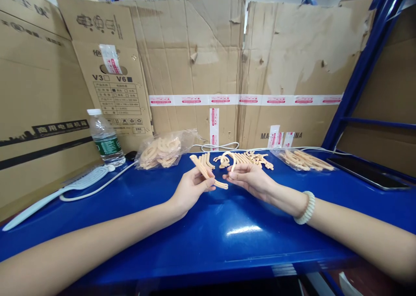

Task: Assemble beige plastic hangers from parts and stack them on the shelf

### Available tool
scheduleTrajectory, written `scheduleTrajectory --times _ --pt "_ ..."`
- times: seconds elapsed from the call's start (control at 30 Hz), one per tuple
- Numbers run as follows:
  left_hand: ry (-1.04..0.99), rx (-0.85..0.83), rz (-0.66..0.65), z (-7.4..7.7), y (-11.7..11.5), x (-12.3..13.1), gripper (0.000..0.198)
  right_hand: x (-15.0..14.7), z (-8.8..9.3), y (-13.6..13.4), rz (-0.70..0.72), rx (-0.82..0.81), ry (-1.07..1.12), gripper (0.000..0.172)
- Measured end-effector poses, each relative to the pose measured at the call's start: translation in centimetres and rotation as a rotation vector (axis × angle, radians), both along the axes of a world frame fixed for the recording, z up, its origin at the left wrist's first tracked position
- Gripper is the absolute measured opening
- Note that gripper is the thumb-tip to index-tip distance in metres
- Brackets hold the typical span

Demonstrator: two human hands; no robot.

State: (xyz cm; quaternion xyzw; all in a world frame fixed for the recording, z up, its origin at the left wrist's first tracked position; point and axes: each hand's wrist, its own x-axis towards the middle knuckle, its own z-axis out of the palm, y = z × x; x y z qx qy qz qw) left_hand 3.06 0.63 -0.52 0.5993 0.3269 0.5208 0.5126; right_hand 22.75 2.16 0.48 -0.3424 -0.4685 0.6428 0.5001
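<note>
My left hand (190, 190) is closed on a bent, light wood-coloured strip (200, 166), shaped like an L with its short arm pointing right. Between the thumb and fingers of my right hand (255, 181) is a curved, hook-shaped strip (233, 158) of the same colour. The two strips are close together but look apart, both above the blue table (208, 235). Just behind my hands lie several angled strips (206, 161) side by side and a heap of small curved pieces (260, 159). My fingers partly cover both held strips.
At the back left is a plastic bag of curved pieces (162, 151); another bag of strips (302, 159) lies right. A water bottle (105, 142), a pale hairbrush (78, 181) and a white cable (97, 196) are left. A dark tablet (367, 172) lies far right. Cardboard (195, 62) walls the back.
</note>
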Motion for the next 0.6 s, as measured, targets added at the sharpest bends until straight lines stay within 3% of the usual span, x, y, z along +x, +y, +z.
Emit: scheduleTrajectory --times 0.23,0.6 --pt "0.113 0.198 0.035 0.14 -0.24 0.08 0.016 -0.06 -0.15 -0.41 0.118 0.047 -0.115 0.033" --pt "0.155 0.322 0.055 -0.12 -0.59 -0.05 0.011 0.12 0.24 -0.92 0.206 0.000 -0.152 0.029"
